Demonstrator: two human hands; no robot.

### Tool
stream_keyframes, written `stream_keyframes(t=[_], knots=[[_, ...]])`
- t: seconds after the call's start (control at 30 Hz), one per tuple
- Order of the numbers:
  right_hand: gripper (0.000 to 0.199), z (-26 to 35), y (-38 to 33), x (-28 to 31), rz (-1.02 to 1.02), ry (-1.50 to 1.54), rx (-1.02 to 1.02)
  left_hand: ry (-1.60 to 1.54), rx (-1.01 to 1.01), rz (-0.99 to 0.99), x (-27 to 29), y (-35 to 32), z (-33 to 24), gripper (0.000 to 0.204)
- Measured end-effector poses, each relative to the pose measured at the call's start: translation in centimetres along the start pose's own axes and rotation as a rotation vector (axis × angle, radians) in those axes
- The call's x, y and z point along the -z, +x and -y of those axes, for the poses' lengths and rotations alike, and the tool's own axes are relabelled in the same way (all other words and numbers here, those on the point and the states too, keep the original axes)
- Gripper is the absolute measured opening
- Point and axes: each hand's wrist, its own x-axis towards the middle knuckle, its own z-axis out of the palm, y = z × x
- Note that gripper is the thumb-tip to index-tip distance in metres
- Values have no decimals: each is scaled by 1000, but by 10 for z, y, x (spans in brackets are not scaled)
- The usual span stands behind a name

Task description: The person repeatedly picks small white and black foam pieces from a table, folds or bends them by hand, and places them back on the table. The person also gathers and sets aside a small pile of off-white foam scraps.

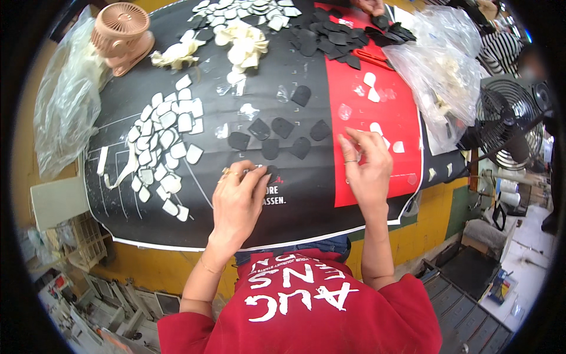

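- At the centre of the frame, a small black piece (272, 171) is held at its edge by the fingertips of the left hand (240, 192); the grip is narrow, with the fingers bunched.
- Right of centre, the right hand (368, 165) is held above the red area (402, 121) of the covered table (306, 226); its thumb and forefinger are brought near each other, but whether anything is held cannot be told.
- Just above the left hand, loose black pieces (282, 127) are spread out flat.
- At centre left, many white pieces (167, 138) are heaped, some overlapped.
- At the top, cream pieces (243, 47) are piled beside a heap of dark pieces (336, 38), near which another person's hand (371, 6) is seen.
- At upper right, a clear plastic bag (439, 71) is placed.
- At upper left, a pinkish fan (122, 26) is stood.
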Motion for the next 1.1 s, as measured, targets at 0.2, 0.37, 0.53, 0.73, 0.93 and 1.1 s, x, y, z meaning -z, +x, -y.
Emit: stream_keyframes(t=[0.2, 0.37, 0.53, 0.73, 0.93, 1.1], knots=[[18, -35, 1, 55, -19, -48, -149, 41, -81, 19, -2, -5, -4, 20], [22, -28, -10, 41, 42, -77, -62, 176, -63, -11, -12, -2, -10, 15], [23, -11, -20, 13, 4, -210, -41, 166, 17, -107, -20, 3, -22, 16], [18, 7, -19, 35, 182, -39, 230, -459, -12, 30, -3, 1, -44, 44], [20, 27, -29, 49, 461, 226, 344, -536, -54, 321, 3, -5, -53, 43], [39, 27, -37, 42, 444, 594, -10, -945, 391, 139, -1, -15, -55, 25]])
